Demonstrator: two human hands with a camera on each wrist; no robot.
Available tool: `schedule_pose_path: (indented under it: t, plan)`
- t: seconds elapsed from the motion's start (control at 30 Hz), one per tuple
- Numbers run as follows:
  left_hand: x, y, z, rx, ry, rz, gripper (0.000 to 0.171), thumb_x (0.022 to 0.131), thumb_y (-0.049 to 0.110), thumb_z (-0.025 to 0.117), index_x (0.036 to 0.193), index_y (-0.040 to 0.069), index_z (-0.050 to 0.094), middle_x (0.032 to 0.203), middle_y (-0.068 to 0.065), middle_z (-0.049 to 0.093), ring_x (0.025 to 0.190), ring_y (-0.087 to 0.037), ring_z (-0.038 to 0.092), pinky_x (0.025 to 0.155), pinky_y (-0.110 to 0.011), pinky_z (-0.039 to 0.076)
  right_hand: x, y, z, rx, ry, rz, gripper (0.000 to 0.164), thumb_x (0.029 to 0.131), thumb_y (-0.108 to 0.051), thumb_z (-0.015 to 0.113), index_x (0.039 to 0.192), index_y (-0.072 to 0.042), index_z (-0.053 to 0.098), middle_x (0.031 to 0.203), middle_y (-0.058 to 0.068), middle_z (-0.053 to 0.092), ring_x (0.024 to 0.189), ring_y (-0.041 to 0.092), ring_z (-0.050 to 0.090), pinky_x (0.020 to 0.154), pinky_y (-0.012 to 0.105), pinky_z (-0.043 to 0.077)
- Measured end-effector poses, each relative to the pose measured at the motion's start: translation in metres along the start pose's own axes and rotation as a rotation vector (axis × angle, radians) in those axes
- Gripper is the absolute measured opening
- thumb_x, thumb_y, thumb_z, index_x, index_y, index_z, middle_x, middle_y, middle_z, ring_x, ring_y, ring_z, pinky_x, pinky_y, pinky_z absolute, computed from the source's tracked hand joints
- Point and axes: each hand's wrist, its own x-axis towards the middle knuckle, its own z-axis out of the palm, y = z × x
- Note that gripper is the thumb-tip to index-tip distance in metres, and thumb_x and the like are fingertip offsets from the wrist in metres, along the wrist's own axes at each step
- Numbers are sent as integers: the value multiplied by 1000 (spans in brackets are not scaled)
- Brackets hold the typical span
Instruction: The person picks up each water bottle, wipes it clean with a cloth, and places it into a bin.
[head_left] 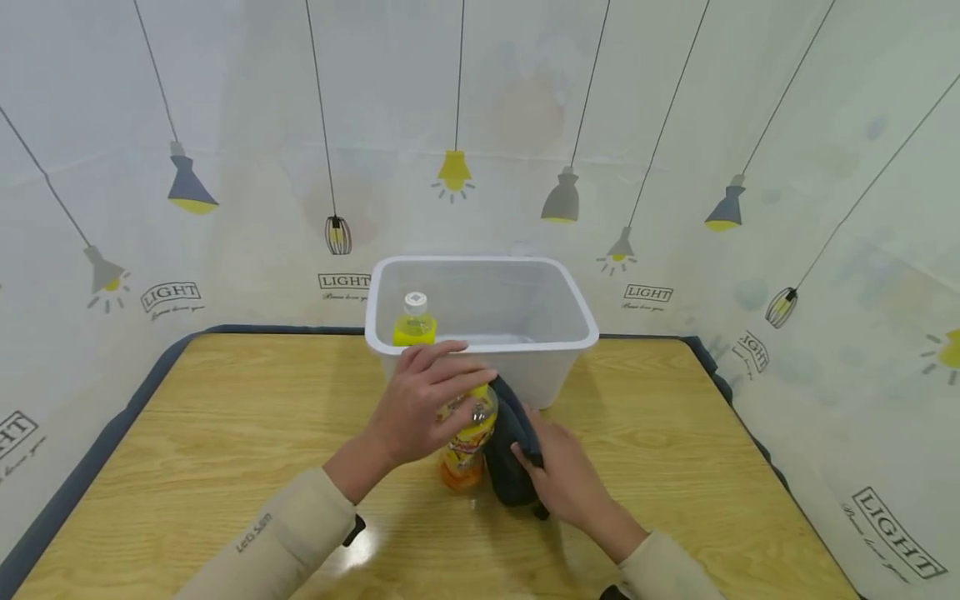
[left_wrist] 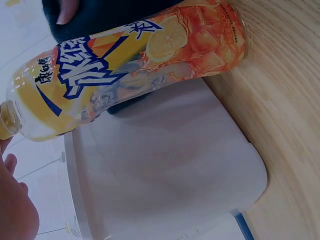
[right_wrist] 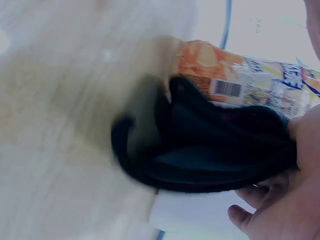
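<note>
In the head view my left hand (head_left: 420, 408) holds an iced tea bottle (head_left: 463, 458) by its yellow-capped top, thumb in front and fingers over it. Its orange and yellow label with lemon slices faces the camera in the left wrist view, where the bottle (left_wrist: 165, 50) stands close beside the white bin. My right hand (head_left: 566, 475) grips a dark, soft fabric item (head_left: 506, 479) by its upper edge, just right of the bottle. In the right wrist view this fabric item (right_wrist: 215, 155) hangs in folds, partly blurred; I cannot tell its kind.
A white plastic bin (head_left: 510, 367) stands at the table's back, right behind both hands. Inside it, on the left, is a bottle with yellow-green contents (head_left: 415, 329) and a white cap. The wooden table (head_left: 225, 433) meets a lamp-printed wall covering (head_left: 255, 208) at the back.
</note>
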Motion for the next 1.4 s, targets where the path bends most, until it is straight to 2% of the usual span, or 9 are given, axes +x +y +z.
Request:
schedule_pose_path:
  t: [0.2, 0.33, 0.5, 0.67, 0.9, 1.13, 1.27, 1.4]
  plan:
    - [-1, -1, -2, -8, -35, -47, 33, 87, 18, 60, 117, 23, 72, 122, 2, 69, 126, -25, 54, 102, -42, 40, 1, -9, -17, 123, 47, -21, 49, 104, -32, 44, 151, -20, 37, 142, 2, 55, 129, 24, 54, 105, 47, 45]
    - [-2, -1, -5, -12, -44, -55, 30, 88, 25, 67, 118, 24, 72, 121, 3, 70, 126, -25, 54, 103, -42, 39, 3, -19, -25, 148, 73, -44, 48, 104, -35, 42, 151, -22, 37, 143, 2, 54, 129, 23, 55, 104, 47, 46]
    - [-2, -3, -7, -27, -45, -72, 37, 83, 33, 74, 119, 24, 71, 119, 5, 71, 127, -24, 54, 104, -41, 39, 9, -36, -31, 101, 106, -64, 51, 104, -35, 44, 151, -17, 38, 147, 9, 50, 132, 30, 51, 106, 50, 43]
    - [-2, -2, -8, 2, -73, -68, 43, 84, 33, 73, 126, 24, 68, 121, 7, 70, 128, -22, 53, 103, -40, 39, 17, -48, -29, 34, 156, -155, 52, 102, -25, 50, 149, -7, 38, 148, 14, 48, 135, 33, 48, 108, 50, 41]
    - [-2, -1, -5, 24, -72, -53, 41, 89, 34, 68, 128, 24, 65, 125, 7, 69, 124, -23, 55, 100, -40, 40, 25, -58, -20, -30, 111, -143, 65, 102, -25, 49, 155, -2, 20, 157, 17, 32, 143, 35, 36, 114, 51, 33]
    - [-5, 0, -1, 20, -49, -67, 38, 92, 35, 64, 129, 24, 65, 127, 8, 68, 125, -21, 55, 100, -40, 39, 28, -57, -16, -102, 111, -179, 67, 100, -23, 53, 154, 0, 20, 156, 15, 36, 139, 31, 42, 114, 47, 36]
    - [-7, 0, 0, 21, -42, -68, 40, 90, 35, 66, 128, 24, 66, 127, 8, 68, 125, -21, 55, 100, -40, 39, 26, -55, -13, -149, 104, -172, 68, 99, -22, 53, 153, 3, 20, 154, 17, 37, 138, 32, 43, 113, 46, 36]
    - [-7, 0, 0, 15, -51, -74, 41, 89, 34, 68, 128, 24, 65, 127, 8, 67, 126, -21, 55, 100, -39, 39, 24, -53, -12, -151, 99, -163, 68, 99, -20, 53, 153, 3, 20, 153, 18, 39, 137, 32, 44, 112, 47, 37]
